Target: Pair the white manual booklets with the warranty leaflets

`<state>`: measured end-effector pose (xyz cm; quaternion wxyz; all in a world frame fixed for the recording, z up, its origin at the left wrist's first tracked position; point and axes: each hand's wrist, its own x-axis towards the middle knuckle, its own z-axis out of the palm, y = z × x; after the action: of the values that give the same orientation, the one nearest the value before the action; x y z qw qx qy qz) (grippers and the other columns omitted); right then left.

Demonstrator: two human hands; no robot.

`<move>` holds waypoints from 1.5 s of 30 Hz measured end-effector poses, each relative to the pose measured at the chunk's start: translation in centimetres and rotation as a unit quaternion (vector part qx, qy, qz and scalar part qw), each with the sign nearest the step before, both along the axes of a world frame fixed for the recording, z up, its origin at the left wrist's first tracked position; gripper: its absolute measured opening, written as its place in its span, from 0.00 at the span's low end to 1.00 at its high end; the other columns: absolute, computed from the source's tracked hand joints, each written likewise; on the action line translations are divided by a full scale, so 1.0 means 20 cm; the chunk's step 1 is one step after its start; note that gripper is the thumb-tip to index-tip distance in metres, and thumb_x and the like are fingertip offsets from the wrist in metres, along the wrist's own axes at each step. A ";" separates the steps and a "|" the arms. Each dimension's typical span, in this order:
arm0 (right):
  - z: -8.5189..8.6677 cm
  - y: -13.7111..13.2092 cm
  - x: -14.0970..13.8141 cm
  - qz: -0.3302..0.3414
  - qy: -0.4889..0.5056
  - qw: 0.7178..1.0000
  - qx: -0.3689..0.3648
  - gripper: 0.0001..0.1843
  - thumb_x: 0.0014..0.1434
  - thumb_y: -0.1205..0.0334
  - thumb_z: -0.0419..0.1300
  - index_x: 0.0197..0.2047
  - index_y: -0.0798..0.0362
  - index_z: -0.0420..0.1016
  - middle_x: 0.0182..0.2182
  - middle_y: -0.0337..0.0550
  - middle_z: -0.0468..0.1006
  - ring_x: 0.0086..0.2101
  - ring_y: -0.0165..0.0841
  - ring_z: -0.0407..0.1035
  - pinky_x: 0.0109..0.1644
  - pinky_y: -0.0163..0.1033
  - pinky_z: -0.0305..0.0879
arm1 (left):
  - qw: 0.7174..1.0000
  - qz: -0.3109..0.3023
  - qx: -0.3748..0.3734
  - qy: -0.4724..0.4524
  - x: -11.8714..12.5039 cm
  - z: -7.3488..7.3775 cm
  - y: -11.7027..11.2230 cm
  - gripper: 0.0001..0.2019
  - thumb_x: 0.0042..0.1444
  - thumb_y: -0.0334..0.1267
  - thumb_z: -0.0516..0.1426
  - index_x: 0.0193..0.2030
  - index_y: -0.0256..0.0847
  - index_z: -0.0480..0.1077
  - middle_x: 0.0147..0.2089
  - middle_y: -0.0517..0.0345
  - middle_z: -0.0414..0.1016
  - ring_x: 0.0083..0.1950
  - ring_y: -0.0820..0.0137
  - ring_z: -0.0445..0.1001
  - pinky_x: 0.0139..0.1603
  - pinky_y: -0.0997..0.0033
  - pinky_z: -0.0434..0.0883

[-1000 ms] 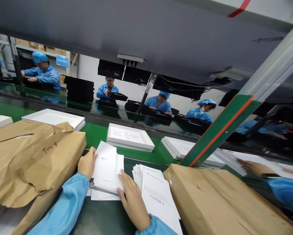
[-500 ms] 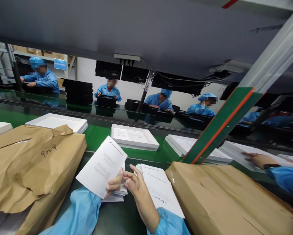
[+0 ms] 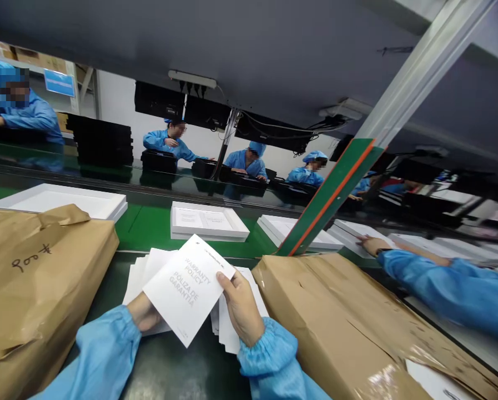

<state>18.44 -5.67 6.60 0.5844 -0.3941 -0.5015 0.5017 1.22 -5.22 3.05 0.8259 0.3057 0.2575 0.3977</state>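
Light blue elastic-cuffed sleeves

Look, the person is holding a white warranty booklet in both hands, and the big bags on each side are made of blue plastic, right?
Not quite. The head view shows both hands, left hand and right hand, holding the white warranty booklet, but the big bags on each side, the left bag and the right bag, are brown paper, not blue plastic.

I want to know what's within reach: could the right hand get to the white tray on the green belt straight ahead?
Probably yes: the right hand holds the warranty leaflet, and nothing stands between it and the white tray.
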 end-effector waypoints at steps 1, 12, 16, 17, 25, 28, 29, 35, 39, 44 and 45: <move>0.00 0.02 0.02 -0.003 -0.014 1.000 0.007 0.14 0.46 0.59 0.56 0.38 0.55 0.66 0.34 0.42 0.73 0.36 0.33 0.65 0.40 0.39 0.59 | 1.000 -0.009 -0.018 -0.020 -0.02 0.03 0.00 0.20 0.45 0.47 0.51 0.40 0.34 0.66 0.30 0.53 0.74 0.35 0.65 0.71 0.38 0.67 0.66; 0.08 0.00 0.16 -0.024 -0.348 0.934 0.071 0.16 0.49 0.57 0.50 0.42 0.51 0.58 0.37 0.43 0.69 0.41 0.34 0.62 0.44 0.42 0.56 | 0.989 0.127 0.052 0.061 -0.06 0.04 0.07 0.18 0.47 0.38 0.52 0.47 0.41 0.59 0.43 0.52 0.69 0.38 0.68 0.70 0.34 0.69 0.69; 0.05 -0.13 0.16 -0.032 -0.639 0.768 0.032 0.28 0.37 0.57 0.60 0.43 0.55 0.61 0.43 0.53 0.66 0.45 0.44 0.57 0.45 0.47 0.53 | 0.974 0.224 0.034 0.028 -0.03 0.02 0.10 0.18 0.48 0.36 0.51 0.48 0.44 0.58 0.47 0.54 0.66 0.41 0.70 0.68 0.39 0.69 0.67; 0.03 -0.16 0.15 -0.037 -0.681 0.731 0.021 0.28 0.36 0.57 0.61 0.43 0.56 0.61 0.43 0.54 0.66 0.44 0.46 0.57 0.44 0.48 0.53 | 0.974 0.223 0.035 0.025 -0.03 0.02 0.10 0.18 0.48 0.36 0.51 0.48 0.44 0.58 0.47 0.54 0.66 0.41 0.70 0.68 0.39 0.68 0.67; 0.06 -0.20 0.13 0.012 -0.743 0.669 -0.014 0.11 0.48 0.59 0.49 0.35 0.54 0.65 0.33 0.48 0.72 0.35 0.39 0.66 0.35 0.38 0.56 | 0.973 0.227 0.036 0.021 -0.01 0.01 0.09 0.17 0.48 0.36 0.51 0.47 0.42 0.60 0.46 0.53 0.67 0.44 0.68 0.67 0.41 0.65 0.66; 0.09 -0.20 0.16 0.016 -0.738 0.674 -0.016 0.10 0.49 0.63 0.47 0.33 0.53 0.66 0.30 0.45 0.73 0.31 0.35 0.67 0.33 0.35 0.55 | 0.973 0.226 0.037 0.021 -0.01 0.01 0.09 0.17 0.48 0.36 0.51 0.46 0.41 0.60 0.46 0.53 0.67 0.44 0.67 0.66 0.42 0.65 0.66; 0.09 -0.20 0.17 0.017 -0.739 0.674 -0.017 0.10 0.49 0.64 0.46 0.32 0.53 0.66 0.28 0.44 0.74 0.29 0.34 0.67 0.32 0.34 0.55 | 0.973 0.225 0.037 0.020 -0.01 0.01 0.09 0.17 0.48 0.36 0.51 0.46 0.41 0.60 0.46 0.53 0.67 0.44 0.67 0.66 0.42 0.65 0.66; 0.13 -0.19 0.26 -0.079 -0.739 0.669 -0.029 0.09 0.48 0.67 0.45 0.26 0.51 0.65 0.17 0.39 0.70 0.22 0.33 0.66 0.24 0.33 0.51 | 0.974 0.223 0.035 0.023 -0.01 0.00 0.09 0.16 0.47 0.35 0.51 0.46 0.40 0.60 0.47 0.51 0.66 0.44 0.66 0.66 0.42 0.64 0.66; 0.22 -0.14 0.32 -0.232 -0.605 0.761 0.038 0.10 0.51 0.61 0.44 0.25 0.52 0.62 0.18 0.38 0.69 0.22 0.31 0.65 0.24 0.32 0.55 | 0.975 0.220 0.040 0.022 0.00 0.00 0.10 0.17 0.48 0.36 0.51 0.47 0.41 0.59 0.49 0.51 0.64 0.45 0.67 0.65 0.43 0.65 0.65; 0.28 -0.04 0.21 -0.315 -0.519 0.776 0.169 0.11 0.53 0.59 0.43 0.29 0.53 0.64 0.25 0.42 0.72 0.27 0.32 0.66 0.29 0.34 0.59 | 0.973 0.215 0.068 0.042 0.01 0.01 0.08 0.20 0.47 0.37 0.50 0.49 0.43 0.55 0.52 0.50 0.60 0.47 0.65 0.63 0.42 0.63 0.65; 0.28 -0.01 0.17 -0.327 -0.524 0.762 0.195 0.11 0.53 0.60 0.43 0.31 0.53 0.64 0.27 0.43 0.72 0.28 0.33 0.66 0.31 0.34 0.58 | 0.972 0.214 0.081 0.047 0.01 0.01 0.08 0.21 0.47 0.37 0.51 0.50 0.44 0.54 0.53 0.51 0.59 0.48 0.64 0.63 0.42 0.63 0.65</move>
<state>21.84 -5.91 12.17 0.4235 -0.6130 -0.6575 -0.1125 1.37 -3.65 3.30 0.6809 0.3276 0.3226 0.5701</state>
